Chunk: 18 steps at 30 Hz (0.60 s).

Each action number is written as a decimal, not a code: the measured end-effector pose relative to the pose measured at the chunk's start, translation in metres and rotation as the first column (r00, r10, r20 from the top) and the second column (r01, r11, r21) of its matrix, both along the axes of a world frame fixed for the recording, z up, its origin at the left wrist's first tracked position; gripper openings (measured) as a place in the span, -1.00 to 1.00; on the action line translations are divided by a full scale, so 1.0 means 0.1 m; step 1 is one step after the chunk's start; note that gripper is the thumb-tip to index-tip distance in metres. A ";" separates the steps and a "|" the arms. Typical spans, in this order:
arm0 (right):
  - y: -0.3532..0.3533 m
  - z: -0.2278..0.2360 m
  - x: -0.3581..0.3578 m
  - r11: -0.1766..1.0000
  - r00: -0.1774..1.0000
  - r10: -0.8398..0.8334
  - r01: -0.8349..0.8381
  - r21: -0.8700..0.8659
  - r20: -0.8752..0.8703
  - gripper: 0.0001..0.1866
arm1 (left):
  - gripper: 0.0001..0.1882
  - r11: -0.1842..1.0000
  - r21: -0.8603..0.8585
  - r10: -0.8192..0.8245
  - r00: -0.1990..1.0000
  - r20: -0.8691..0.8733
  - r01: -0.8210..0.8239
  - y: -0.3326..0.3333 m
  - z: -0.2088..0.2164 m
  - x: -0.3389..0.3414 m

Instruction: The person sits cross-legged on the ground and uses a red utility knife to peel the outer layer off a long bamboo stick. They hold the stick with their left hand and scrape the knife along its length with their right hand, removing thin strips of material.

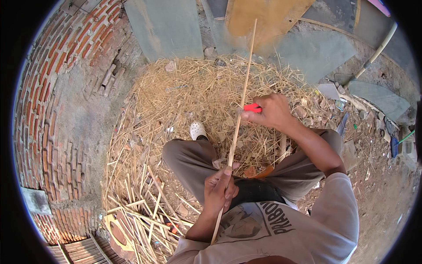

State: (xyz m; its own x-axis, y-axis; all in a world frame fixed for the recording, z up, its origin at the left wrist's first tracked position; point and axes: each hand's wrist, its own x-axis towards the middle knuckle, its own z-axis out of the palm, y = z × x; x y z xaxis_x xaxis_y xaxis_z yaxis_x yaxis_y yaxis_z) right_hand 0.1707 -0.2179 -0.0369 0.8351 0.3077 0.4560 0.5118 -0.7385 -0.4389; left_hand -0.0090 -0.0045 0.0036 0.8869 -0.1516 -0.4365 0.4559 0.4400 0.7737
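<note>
A long, thin bamboo strip (236,140) slants up from beside my body, past my knees, to well beyond my right hand. Near its lower part my left hand (220,187) is closed around it. Farther up, my right hand (268,112) grips a red-handled knife (252,108) against the strip. Only the red handle shows plainly; the blade is small and hard to make out where it meets the bamboo.
Pale shavings (184,94) cover the ground ahead of me. Cut bamboo strips (151,211) lie in a heap at my left. A brick wall (52,127) rises on the left. Grey sheets (167,26) lean at the back; rubble (378,119) lies at right.
</note>
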 end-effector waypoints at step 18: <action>-0.54 -0.01 0.74 0.932 0.917 -0.361 0.354 -0.074 -0.169 -0.16 | -0.68 0.990 0.029 -0.142 0.989 0.046 0.141 0.15 -0.03 -0.25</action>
State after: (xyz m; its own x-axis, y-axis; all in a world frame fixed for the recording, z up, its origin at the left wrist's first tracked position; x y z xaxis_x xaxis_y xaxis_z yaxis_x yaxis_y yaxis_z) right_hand 0.2446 -0.2714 -0.0379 0.9587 -0.0110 0.2843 0.1272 -0.8772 -0.4630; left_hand -0.0336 0.0102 0.0007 0.8773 -0.2663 -0.3992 0.4742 0.3536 0.8063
